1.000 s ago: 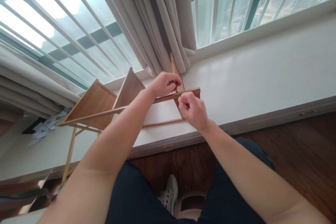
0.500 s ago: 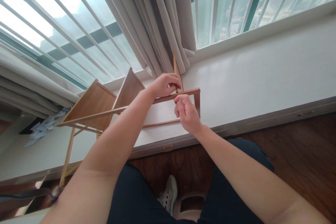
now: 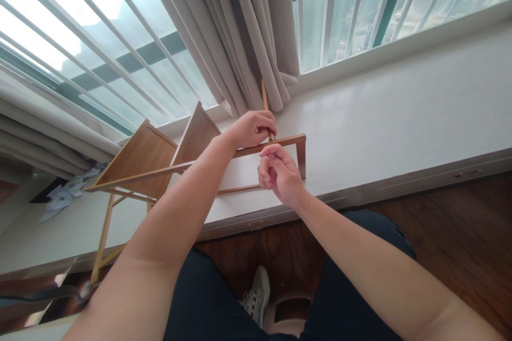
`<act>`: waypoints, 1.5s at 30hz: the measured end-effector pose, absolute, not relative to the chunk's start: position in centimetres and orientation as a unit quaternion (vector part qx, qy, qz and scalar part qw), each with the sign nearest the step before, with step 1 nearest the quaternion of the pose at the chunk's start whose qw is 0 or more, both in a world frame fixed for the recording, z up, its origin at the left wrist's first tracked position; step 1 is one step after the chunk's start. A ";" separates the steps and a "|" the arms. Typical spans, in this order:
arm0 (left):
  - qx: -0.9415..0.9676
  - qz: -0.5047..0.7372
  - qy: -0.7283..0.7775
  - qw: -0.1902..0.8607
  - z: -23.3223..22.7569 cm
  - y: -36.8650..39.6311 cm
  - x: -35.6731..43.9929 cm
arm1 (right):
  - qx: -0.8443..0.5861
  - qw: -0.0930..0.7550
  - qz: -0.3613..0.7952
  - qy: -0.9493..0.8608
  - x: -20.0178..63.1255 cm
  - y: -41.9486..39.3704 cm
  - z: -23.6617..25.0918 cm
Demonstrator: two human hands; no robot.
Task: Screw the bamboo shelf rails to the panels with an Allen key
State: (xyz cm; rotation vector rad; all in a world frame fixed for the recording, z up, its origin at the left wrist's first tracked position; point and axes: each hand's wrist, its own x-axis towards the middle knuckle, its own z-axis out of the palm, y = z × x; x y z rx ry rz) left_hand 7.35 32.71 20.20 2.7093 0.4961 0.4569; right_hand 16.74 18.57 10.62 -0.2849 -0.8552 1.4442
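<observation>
A wooden shelf frame (image 3: 301, 159) lies on its side across the white window ledge, with two brown shelf panels (image 3: 134, 162) standing up from its left part. My left hand (image 3: 255, 127) reaches over the long rail. Its fingers are curled round the lower end of a narrow wooden panel (image 3: 264, 95), seen nearly edge-on, where it meets the rail. Just in front of that joint, my right hand (image 3: 282, 173) is closed, thumb and forefinger pinched close to the rail. Whatever sits in that pinch is hidden by the fingers.
Grey curtains (image 3: 224, 26) hang behind the frame, between barred windows. Crumpled paper (image 3: 66, 194) lies at the ledge's left end. The white ledge (image 3: 384, 112) stretches right. Below are dark wood flooring (image 3: 452, 224), a shoe (image 3: 258, 295) and a pale stool (image 3: 286, 325).
My right hand has shifted slightly left and its wrist has turned, with the fingers curling differently. The panel in my left hand has swung a little, now showing more edge-on.
</observation>
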 end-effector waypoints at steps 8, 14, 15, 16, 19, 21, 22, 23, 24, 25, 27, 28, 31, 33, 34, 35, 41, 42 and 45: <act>0.956 0.149 0.194 0.160 20.3 32.7 7.3 | -0.216 0.643 0.548 -0.490 18.0 18.5 10.3; 0.946 0.144 0.205 0.206 20.3 32.5 7.2 | -0.272 0.623 0.480 -0.555 19.0 18.4 10.2; 0.942 0.142 0.209 0.219 20.4 32.4 7.2 | -0.287 0.615 0.461 -0.572 19.2 18.5 10.1; 0.940 0.139 0.211 0.231 20.4 32.4 7.3 | -0.306 0.606 0.436 -0.591 19.4 18.6 10.1; 0.934 0.126 0.211 0.259 20.6 32.4 7.3 | -0.371 0.568 0.332 -0.655 19.9 18.9 9.9; 0.929 0.113 0.217 0.277 20.8 32.3 7.4 | -0.408 0.544 0.252 -0.689 20.2 19.1 9.9; 0.925 0.104 0.225 0.290 20.8 32.3 7.4 | -0.421 0.534 0.215 -0.701 20.2 19.2 9.9; 0.918 0.096 0.234 0.304 20.8 32.3 7.4 | -0.433 0.526 0.181 -0.710 20.3 19.3 10.1; 0.912 0.089 0.242 0.319 20.9 32.3 7.4 | -0.444 0.517 0.152 -0.716 20.3 19.3 10.2; 0.907 0.085 0.247 0.331 20.9 32.3 7.4 | -0.454 0.508 0.129 -0.721 20.4 19.3 10.5; 0.904 0.084 0.248 0.339 20.8 32.3 7.5 | -0.470 0.486 0.098 -0.731 20.5 19.3 11.0; 0.906 0.088 0.244 0.336 20.8 32.4 7.5 | -0.475 0.473 0.091 -0.736 20.6 19.2 11.3; 0.917 0.102 0.226 0.313 20.7 32.4 7.6 | -0.481 0.446 0.087 -0.750 21.0 19.3 11.8; 0.921 0.108 0.216 0.304 20.7 32.5 7.6 | -0.480 0.439 0.092 -0.754 21.3 19.4 11.9; 0.922 0.107 0.215 0.303 20.7 32.5 7.7 | -0.478 0.439 0.100 -0.754 21.4 19.4 11.8; 0.922 0.106 0.216 0.305 20.7 32.5 7.7 | -0.476 0.442 0.113 -0.752 21.5 19.5 11.7; 0.907 0.094 0.222 0.346 20.8 32.6 7.6 | -0.420 0.506 0.341 -0.672 20.9 19.2 11.1; 0.903 0.091 0.225 0.356 20.8 32.6 7.6 | -0.398 0.524 0.388 -0.646 20.6 19.1 11.0; 0.894 0.085 0.223 0.378 20.8 32.6 7.5 | -0.343 0.570 0.487 -0.567 19.8 18.9 11.0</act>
